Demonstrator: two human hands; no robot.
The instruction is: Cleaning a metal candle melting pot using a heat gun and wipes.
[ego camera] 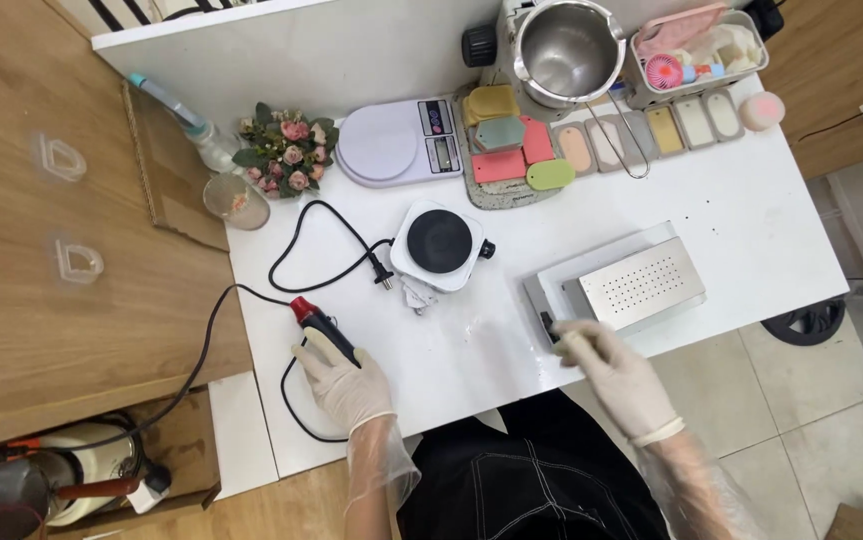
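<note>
While both gloved hands work at the near edge, the white table (751,215) takes up most of the view, so biggest first. Metal box with perforated lid (634,285) lies flat at the right near corner; right hand (616,375) is at its near-left end, fingers curled against a small dark knob or latch there. Blurred, so cannot tell whether it pinches it or just touches. Box looks rigid sheet metal, probably fairly heavy with hard edges; best gripped by the long sides, not the lid.

Steel pot (563,50) stands at the far edge, digital scale (399,142) to its left, both well apart from the hands. Small hot plate (439,245) sits mid-table, its plug lying loose just beside it, unconnected. Coloured oblong bars (511,148) lie on a mat near the pot, a posy of flowers (286,150) at the far left.

Left hand (343,378) is wrapped tight round the dark handle of a corded heat tool (319,322), red nozzle pointing away, tip resting on or just above the table. Judged light, stiff plastic; hold by the handle, away from the red end, and mind the cable (206,335) trailing off the left edge.
</note>
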